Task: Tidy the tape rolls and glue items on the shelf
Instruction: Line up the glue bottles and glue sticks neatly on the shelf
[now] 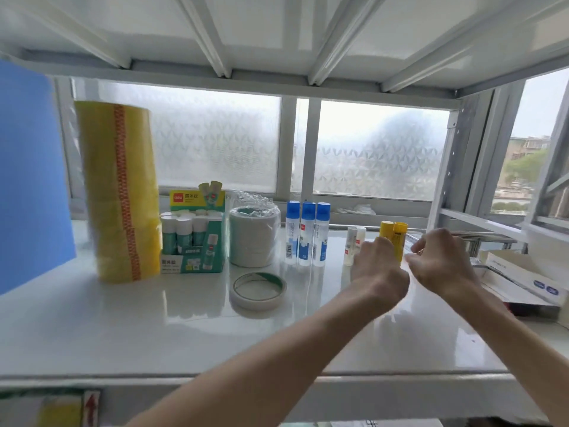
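Observation:
On the white shelf (123, 328) stand a tall stack of yellow tape rolls (118, 192), a green box of glue sticks (194, 238), a wrapped stack of white tape rolls (253, 235) and three blue-capped liquid glue bottles (306, 234). One white tape roll (258, 290) lies flat in front. Two small white glue sticks (354, 241) and two yellow glue sticks (395, 234) stand at the right. My left hand (380, 269) is curled in front of the yellow sticks, its fingers hidden. My right hand (440, 260) curls just right of them, beside something clear.
A blue board (30, 180) stands at the far left. A white carton (523, 275) lies at the right end of the shelf. The shelf above hangs low overhead, and a frosted window is behind. A lower shelf holds more stock.

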Demonstrator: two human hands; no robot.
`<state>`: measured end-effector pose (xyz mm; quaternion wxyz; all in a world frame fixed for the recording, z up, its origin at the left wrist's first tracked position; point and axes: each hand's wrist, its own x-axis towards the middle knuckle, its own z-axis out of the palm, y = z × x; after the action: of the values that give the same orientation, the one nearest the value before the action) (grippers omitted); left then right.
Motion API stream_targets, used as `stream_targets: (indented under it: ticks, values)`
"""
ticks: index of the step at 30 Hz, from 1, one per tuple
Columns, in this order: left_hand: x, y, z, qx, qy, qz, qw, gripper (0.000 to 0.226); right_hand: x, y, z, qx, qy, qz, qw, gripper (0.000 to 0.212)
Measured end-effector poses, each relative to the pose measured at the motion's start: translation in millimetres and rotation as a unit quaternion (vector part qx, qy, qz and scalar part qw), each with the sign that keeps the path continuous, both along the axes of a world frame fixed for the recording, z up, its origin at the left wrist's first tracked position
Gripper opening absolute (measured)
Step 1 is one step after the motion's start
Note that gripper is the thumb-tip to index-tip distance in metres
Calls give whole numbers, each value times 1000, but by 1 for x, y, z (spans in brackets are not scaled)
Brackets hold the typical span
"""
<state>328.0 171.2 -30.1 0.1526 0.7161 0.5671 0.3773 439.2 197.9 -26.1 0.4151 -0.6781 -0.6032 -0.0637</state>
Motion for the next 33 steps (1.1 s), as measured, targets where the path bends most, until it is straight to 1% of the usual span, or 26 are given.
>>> stream_targets:
  ticks: [1, 3, 5, 6, 8, 9, 11, 14, 17, 20, 25, 27, 28, 30, 33]
  values:
    - [-17, -15, 6, 17, 13, -2, 1000, 23, -11, -12, 0, 9, -3, 35, 999, 7]
    - [-60, -45, 11, 54, 52, 15, 997, 22, -38, -35, -5, -20, -17, 140, 990, 9]
    - [-103, -70, 8, 69, 80, 47, 993, 28, -69, -53, -15, -78, -19, 268, 960, 13]
    - [-121, -80, 5, 70, 87, 62, 992, 31, -83, -57, -21, -101, -25, 321, 942, 21]
    - [-147, -90, -1, 66, 108, 89, 988, 33, -109, -61, -30, -120, -48, 377, 917, 34]
    - [-156, -91, -4, 57, 120, 100, 986, 32, -120, -61, -32, -118, -52, 393, 910, 35]
    - [-167, -88, -9, 37, 138, 110, 984, 30, -136, -60, -35, -99, -43, 412, 905, 30]
    - [-179, -80, -15, 24, 147, 128, 981, 25, -146, -56, -40, -65, -49, 388, 918, 20]
    - [-184, -72, -22, 19, 129, 121, 984, 17, -148, -52, -44, -57, -39, 360, 931, 10]
    - [-185, -65, -26, 12, 111, 100, 989, 17, -147, -49, -46, -61, -34, 337, 939, 10]
    - [-184, -52, -28, 14, 108, 74, 991, 18, -144, -43, -47, -66, -19, 304, 950, 10]
    - [-184, -49, -29, 25, 100, 74, 992, 17, -143, -43, -47, -80, -14, 304, 949, 16]
    - [-184, -49, -30, 39, 94, 76, 992, 17, -140, -44, -46, -81, -12, 301, 950, 23]
    - [-184, -48, -31, 75, 72, 81, 991, 16, -131, -41, -41, -59, 9, 269, 961, 32]
    - [-182, -42, -26, 101, 22, 79, 992, 17, -112, -24, -27, -21, 71, 175, 982, 18]
